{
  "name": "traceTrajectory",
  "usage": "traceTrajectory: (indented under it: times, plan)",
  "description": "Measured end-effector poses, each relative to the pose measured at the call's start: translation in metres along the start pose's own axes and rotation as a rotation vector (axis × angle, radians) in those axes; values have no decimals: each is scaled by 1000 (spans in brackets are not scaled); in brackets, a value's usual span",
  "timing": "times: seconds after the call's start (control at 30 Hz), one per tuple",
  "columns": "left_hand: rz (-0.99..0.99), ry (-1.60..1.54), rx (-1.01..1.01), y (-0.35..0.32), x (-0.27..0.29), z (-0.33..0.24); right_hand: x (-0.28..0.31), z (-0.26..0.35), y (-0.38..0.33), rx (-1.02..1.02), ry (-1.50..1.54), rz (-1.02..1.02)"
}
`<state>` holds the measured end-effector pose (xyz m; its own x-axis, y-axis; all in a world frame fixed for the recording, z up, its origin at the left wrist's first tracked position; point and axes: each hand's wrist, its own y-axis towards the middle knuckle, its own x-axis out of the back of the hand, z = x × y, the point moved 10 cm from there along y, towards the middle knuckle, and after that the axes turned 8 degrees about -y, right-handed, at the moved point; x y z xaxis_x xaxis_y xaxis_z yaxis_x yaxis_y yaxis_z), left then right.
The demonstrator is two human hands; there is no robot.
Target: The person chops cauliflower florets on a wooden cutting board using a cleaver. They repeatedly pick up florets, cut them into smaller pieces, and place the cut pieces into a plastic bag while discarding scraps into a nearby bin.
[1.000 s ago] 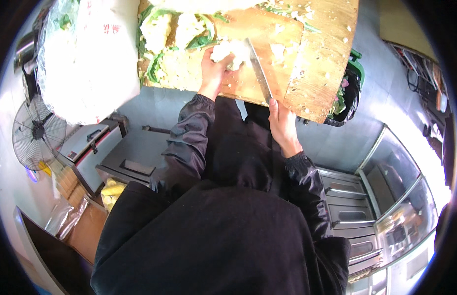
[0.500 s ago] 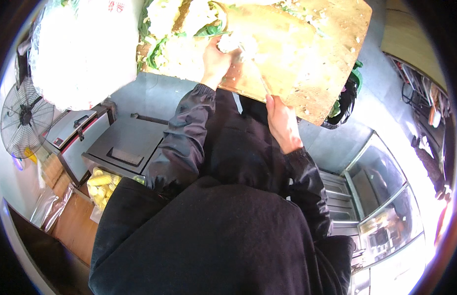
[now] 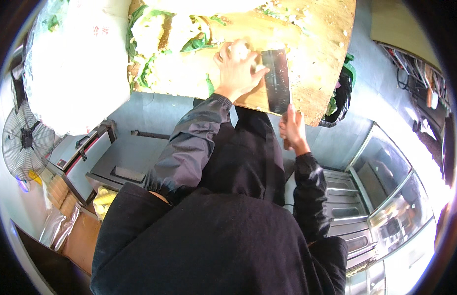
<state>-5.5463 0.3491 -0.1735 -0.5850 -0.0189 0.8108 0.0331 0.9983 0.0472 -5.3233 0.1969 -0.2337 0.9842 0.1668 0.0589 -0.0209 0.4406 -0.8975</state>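
My right hand (image 3: 293,129) is closed round the handle of a broad cleaver (image 3: 277,81). Its dark, speckled blade lies turned over the near edge of the wooden cutting board (image 3: 317,73). Just left of the blade, my left hand (image 3: 236,69) hovers over the board with its fingers spread, the thumb close to the blade. A washed-out whitish patch by its fingertips may be a piece of vegetable; glare hides it. Cauliflower pieces (image 3: 148,35) with green leaves (image 3: 195,44) lie on the board's left side, amid pale crumbs.
A large white plastic bag (image 3: 76,69) stands at the left, against the board. Below it are a standing fan (image 3: 27,138) and a grey lidded bin (image 3: 127,155). A black-lined bin (image 3: 340,98) sits by the board's right edge. Glass-fronted cabinets (image 3: 385,167) are further right.
The cleaver blade has swung from edge-on to showing its broad side. My right hand has moved down and slightly right; my left hand has shifted right and spread its fingers. The view has shifted slightly.
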Motion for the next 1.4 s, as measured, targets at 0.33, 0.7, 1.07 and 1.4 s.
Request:
traceTrajectory:
  times: [0.33, 0.7, 1.07, 1.4]
  plan:
    - [-422, -408, -48, 0, 41, 12, -123, 24, 14, -75, 270, 267]
    - [-545, -463, -331, 247, 198, -15, -101, 263, -73, 241, 281, 108]
    - [-202, -573, -170, 156, 220, 38, -51, 45, -3, 125, 27, -85]
    - [24, -293, 425, 54, 121, 160, -60, 54, -14, 195, -108, -101]
